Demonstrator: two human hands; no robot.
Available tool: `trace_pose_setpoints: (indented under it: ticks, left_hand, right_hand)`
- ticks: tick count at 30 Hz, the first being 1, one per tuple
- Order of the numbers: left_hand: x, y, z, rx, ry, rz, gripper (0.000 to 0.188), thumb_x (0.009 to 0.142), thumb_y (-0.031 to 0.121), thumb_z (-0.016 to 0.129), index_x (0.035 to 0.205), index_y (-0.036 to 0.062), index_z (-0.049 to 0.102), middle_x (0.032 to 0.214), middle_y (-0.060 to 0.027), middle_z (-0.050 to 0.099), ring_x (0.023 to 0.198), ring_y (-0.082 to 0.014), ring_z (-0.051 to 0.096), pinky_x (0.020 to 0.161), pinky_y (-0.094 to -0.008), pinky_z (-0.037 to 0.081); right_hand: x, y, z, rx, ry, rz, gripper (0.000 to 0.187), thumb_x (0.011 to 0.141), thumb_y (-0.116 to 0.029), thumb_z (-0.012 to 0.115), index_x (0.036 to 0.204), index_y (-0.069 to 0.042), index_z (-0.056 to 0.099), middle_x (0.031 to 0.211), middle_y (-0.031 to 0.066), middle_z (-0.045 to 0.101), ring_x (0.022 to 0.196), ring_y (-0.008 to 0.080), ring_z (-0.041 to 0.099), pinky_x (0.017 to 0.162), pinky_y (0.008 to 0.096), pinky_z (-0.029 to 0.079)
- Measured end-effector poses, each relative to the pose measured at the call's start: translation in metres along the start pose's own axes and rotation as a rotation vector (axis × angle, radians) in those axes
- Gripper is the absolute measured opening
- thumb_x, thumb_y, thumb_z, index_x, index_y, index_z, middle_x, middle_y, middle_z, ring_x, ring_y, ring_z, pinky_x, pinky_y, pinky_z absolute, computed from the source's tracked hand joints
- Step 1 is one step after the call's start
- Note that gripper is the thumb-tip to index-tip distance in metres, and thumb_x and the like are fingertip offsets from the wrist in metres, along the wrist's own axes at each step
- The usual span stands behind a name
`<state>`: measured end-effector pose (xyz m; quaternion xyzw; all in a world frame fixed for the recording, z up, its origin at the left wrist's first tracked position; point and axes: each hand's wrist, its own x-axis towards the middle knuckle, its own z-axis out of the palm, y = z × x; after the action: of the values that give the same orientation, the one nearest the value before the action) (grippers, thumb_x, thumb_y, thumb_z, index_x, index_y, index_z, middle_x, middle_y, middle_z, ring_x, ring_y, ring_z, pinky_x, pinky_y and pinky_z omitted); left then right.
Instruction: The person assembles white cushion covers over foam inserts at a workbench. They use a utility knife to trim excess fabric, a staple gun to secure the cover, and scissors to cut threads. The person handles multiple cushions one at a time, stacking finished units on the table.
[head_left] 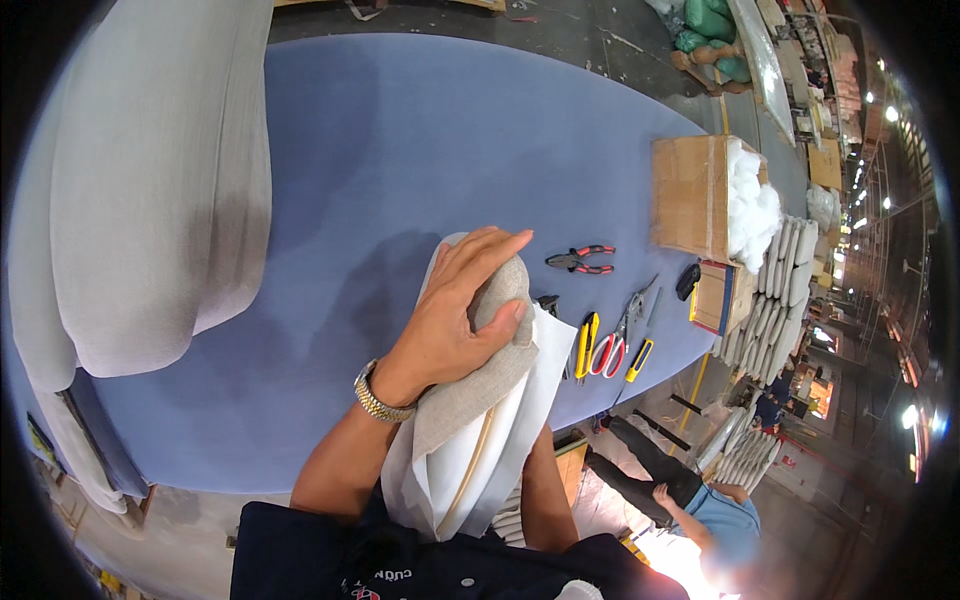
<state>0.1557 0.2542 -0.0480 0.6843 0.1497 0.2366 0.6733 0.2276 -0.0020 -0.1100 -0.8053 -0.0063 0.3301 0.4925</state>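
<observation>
My left hand (455,315), with a metal watch on the wrist, is closed over the rounded top of a padded piece in grey-beige fabric (465,408). Its fingers curve over the far side and the thumb presses the near right side. The piece stands upright close to my body. Below, the cover gapes, showing white lining (548,365) and a yellowish strip (468,470). My right forearm (545,490) rises behind the piece, which hides the right hand. Just right of the piece lie a yellow cutter (587,345) and red-handled scissors (610,350) on the blue table (450,120).
Red-and-black pliers (582,260) and a yellow-handled tool (638,360) lie on the right. A cardboard box (690,200) holds white fibre filling (750,195). A large grey upholstered piece (150,200) covers the table's left. Beyond the right edge is a person in blue (722,520).
</observation>
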Motion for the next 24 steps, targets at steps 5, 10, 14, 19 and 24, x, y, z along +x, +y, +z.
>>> trace_pose_setpoints:
  ticks: [5,10,14,19,24]
  left_hand:
    - [-0.004,0.004,-0.004,0.017,0.009,-0.035,0.073,0.082,0.006,0.066,0.153,0.0078,0.046,0.15,-0.0174,0.05,0.146,-0.0374,0.039,0.122,-0.0488,0.025]
    - [-0.009,0.009,-0.001,0.017,-0.003,-0.081,0.076,0.083,0.01,0.066,0.155,0.0082,0.042,0.152,-0.0206,0.046,0.147,-0.0375,0.037,0.124,-0.05,0.021]
    - [-0.008,0.011,0.004,0.056,-0.01,-0.088,0.077,0.083,0.01,0.067,0.156,0.0078,0.04,0.15,-0.0206,0.046,0.146,-0.0384,0.037,0.124,-0.0496,0.02]
    - [-0.006,0.013,0.007,0.085,-0.004,-0.093,0.079,0.082,0.006,0.068,0.156,0.0065,0.039,0.149,-0.0195,0.047,0.146,-0.0394,0.037,0.122,-0.0498,0.022]
    - [-0.005,0.01,0.008,0.077,0.009,-0.081,0.082,0.08,0.004,0.068,0.156,0.0061,0.039,0.15,-0.0196,0.046,0.146,-0.0397,0.037,0.121,-0.0502,0.023]
  right_hand:
    - [0.02,0.004,-0.005,-0.45,0.072,-0.355,0.067,0.088,-0.02,0.074,0.148,-0.003,0.05,0.13,0.02,0.061,0.119,0.0291,0.063,0.097,0.0384,0.052]
    - [0.021,-0.054,-0.063,-0.292,-0.058,-0.216,0.069,0.079,-0.001,0.078,0.143,-0.001,0.053,0.123,0.0141,0.067,0.112,0.0225,0.065,0.096,0.035,0.052]
    - [-0.018,-0.184,-0.06,-0.158,-0.116,-0.295,0.061,0.082,0.001,0.075,0.14,0.001,0.055,0.114,0.0068,0.067,0.102,0.0153,0.064,0.089,0.0312,0.053]
    - [-0.024,-0.267,-0.041,-0.852,-0.271,-0.81,0.071,0.071,0.001,0.08,0.139,-0.004,0.06,0.111,0.0101,0.068,0.097,0.0202,0.067,0.084,0.0305,0.052]
    - [-0.016,-0.285,-0.019,-0.876,-0.603,-0.641,0.076,0.07,-0.024,0.081,0.141,-0.004,0.061,0.119,0.0162,0.069,0.101,0.0292,0.069,0.089,0.0357,0.052]
